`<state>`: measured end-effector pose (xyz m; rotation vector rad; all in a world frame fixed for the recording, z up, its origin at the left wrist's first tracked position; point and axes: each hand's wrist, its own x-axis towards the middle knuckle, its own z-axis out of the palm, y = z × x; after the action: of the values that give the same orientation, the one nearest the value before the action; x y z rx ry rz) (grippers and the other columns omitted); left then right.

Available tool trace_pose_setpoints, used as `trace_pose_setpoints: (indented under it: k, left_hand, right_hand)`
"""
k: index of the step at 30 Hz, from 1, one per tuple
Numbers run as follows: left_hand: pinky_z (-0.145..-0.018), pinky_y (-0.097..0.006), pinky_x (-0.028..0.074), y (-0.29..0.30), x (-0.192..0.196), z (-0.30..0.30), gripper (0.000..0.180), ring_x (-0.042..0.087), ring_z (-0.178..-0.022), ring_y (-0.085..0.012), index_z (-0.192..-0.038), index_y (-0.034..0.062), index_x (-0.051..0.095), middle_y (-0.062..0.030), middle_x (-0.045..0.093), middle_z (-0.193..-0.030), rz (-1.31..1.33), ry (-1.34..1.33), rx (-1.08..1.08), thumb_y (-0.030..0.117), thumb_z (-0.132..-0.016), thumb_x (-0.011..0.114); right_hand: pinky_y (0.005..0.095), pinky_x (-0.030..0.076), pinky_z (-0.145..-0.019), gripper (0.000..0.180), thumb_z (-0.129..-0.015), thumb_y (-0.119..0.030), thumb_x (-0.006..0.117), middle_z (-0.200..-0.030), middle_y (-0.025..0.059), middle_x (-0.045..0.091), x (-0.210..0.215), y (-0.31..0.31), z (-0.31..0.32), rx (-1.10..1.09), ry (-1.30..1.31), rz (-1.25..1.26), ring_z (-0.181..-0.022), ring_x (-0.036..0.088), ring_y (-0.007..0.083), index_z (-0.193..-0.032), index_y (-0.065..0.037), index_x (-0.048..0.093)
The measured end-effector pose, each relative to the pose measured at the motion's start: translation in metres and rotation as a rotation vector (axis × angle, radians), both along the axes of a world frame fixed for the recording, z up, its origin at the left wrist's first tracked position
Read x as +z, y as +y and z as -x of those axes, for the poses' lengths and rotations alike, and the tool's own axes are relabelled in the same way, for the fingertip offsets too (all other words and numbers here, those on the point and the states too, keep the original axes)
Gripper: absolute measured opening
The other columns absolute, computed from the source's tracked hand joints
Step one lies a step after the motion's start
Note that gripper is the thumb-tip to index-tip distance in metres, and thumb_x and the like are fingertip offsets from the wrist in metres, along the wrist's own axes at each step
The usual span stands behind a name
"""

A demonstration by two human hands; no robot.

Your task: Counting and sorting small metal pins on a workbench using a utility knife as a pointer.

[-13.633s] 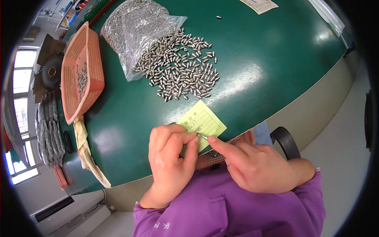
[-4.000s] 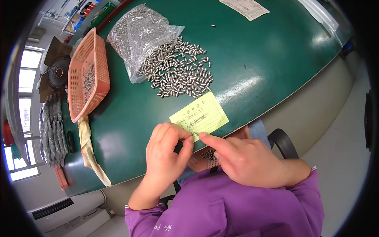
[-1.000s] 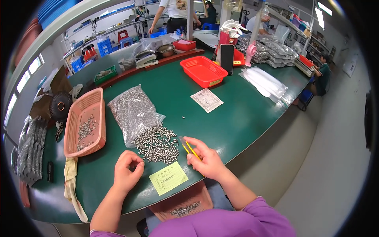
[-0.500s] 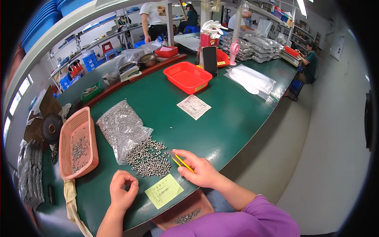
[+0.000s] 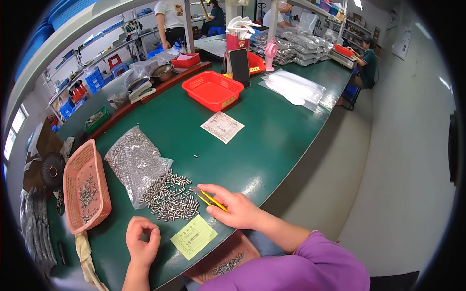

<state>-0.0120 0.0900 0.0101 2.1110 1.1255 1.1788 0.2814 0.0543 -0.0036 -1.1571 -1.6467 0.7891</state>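
My right hand [image 5: 233, 209] grips a yellow-and-black utility knife [image 5: 211, 199], its grey tip at the right edge of a heap of small metal pins [image 5: 172, 199]. My left hand [image 5: 143, 240] is closed, thumb and forefinger pinched together, near the heap's front left side; what they hold, if anything, is too small to make out. Behind the heap lies a clear plastic bag [image 5: 135, 160] full of similar pins, its mouth toward the loose ones. A yellow-green paper label [image 5: 194, 237] rests on the green table between my hands.
At left stands a pink basket [image 5: 103, 203] with scattered pins. Below the table edge, another pink tray [image 5: 250, 247] holds more. Farther back are a red basket [image 5: 213, 104], a paper slip [image 5: 223, 127], a phone [image 5: 239, 68] and plastic bags [image 5: 296, 89]. One loose pin [image 5: 195, 156] lies mid-table.
The whole view has shifted, so the table's things appear farther left. Both hands keep nearly the same pose beside the heap, the right still holding the utility knife.
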Motion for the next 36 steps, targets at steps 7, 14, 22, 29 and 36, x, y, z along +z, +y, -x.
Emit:
trace_pose_setpoints:
  k: [7, 14, 22, 29, 36]
  left_hand:
    - [-0.062, -0.026, 0.047, 0.002, -0.001, 0.0, 0.016, 0.055, -0.073, -0.0152, -0.084, 0.0023, 0.059, -0.0072, 0.056, -0.087, -0.024, -0.002, 0.003, -0.007, -0.076, 0.069]
    - [-0.062, -0.026, 0.047, -0.001, -0.001, 0.001, 0.016, 0.055, -0.073, -0.0149, -0.085, 0.0022, 0.059, -0.0073, 0.056, -0.088, -0.046, 0.008, -0.012, -0.008, -0.077, 0.068]
    - [-0.066, -0.026, 0.047, 0.002, 0.002, 0.004, 0.015, 0.056, -0.075, -0.0156, -0.084, 0.0012, 0.061, -0.0071, 0.057, -0.089, -0.02, 0.035, 0.024, -0.008, -0.078, 0.07]
    - [-0.07, -0.039, 0.051, -0.066, 0.019, -0.027, 0.018, 0.063, -0.079, -0.029, -0.083, 0.0054, 0.065, -0.0098, 0.063, -0.084, -0.147, 0.282, 0.019, -0.001, -0.071, 0.077]
    - [-0.072, -0.039, 0.05, -0.09, -0.006, -0.044, 0.019, 0.061, -0.083, -0.029, -0.083, 0.0062, 0.065, -0.0089, 0.062, -0.089, -0.039, 0.239, 0.121, -0.001, -0.071, 0.078]
  right_hand:
    - [0.0336, 0.047, -0.062, 0.058, -0.098, -0.017, 0.062, -0.07, 0.0043, 0.055, 0.008, -0.001, -0.001, 0.021, 0.002, 0.092, -0.063, 0.056, 0.0158, -0.152, -0.014, 0.043]
    - [0.0334, 0.049, -0.064, 0.058, -0.098, -0.017, 0.063, -0.074, 0.0053, 0.059, 0.001, -0.003, 0.002, 0.009, 0.003, 0.055, -0.065, 0.058, 0.0163, -0.152, -0.014, 0.043]
    - [0.0276, 0.052, -0.068, 0.055, -0.102, -0.011, 0.052, -0.082, 0.0023, 0.064, 0.0, -0.003, 0.0, 0.063, 0.141, 0.15, -0.071, 0.06, 0.0089, -0.155, -0.014, 0.04]
    - [0.0333, 0.057, -0.079, 0.053, -0.097, -0.007, 0.053, -0.117, 0.0148, 0.07, 0.032, -0.061, -0.006, 0.155, 0.167, 0.233, -0.097, 0.072, 0.0253, -0.149, -0.01, 0.048]
    - [0.0374, 0.059, -0.078, 0.051, -0.09, -0.001, 0.06, -0.104, 0.0139, 0.073, 0.007, -0.087, 0.025, 0.229, -0.22, 0.059, -0.085, 0.072, 0.0294, -0.14, -0.008, 0.058]
